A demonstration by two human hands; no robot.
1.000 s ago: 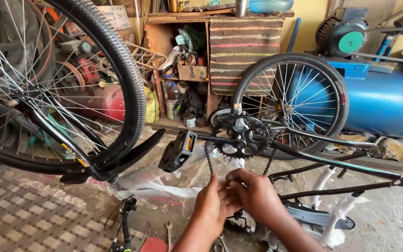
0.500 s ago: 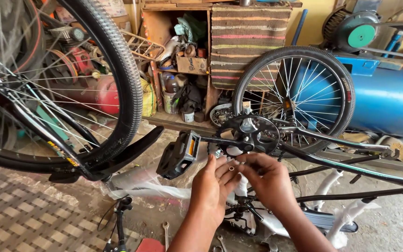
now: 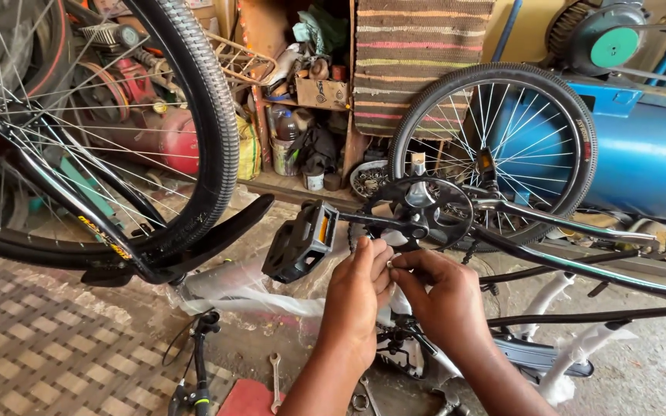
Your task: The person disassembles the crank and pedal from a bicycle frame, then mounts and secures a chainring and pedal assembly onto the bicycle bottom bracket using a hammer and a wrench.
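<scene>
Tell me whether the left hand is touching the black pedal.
Apart. The head view shows the left hand just right of and below the black pedal, with a strip of pale floor visible between them; its fingertips meet the right hand instead.

We are looking down at an upturned bicycle. Our left hand and right hand are meeting fingertip to fingertip just below the black chainring, pinching something too small to make out. The crank arm is pointing left from the chainring, carrying a black pedal with an orange reflector, just above our left hand. A large wheel with a black mudguard is filling the left side; a smaller wheel is standing behind the chainring, in front of a blue tank. Spanners are lying on the floor beside our left forearm.
</scene>
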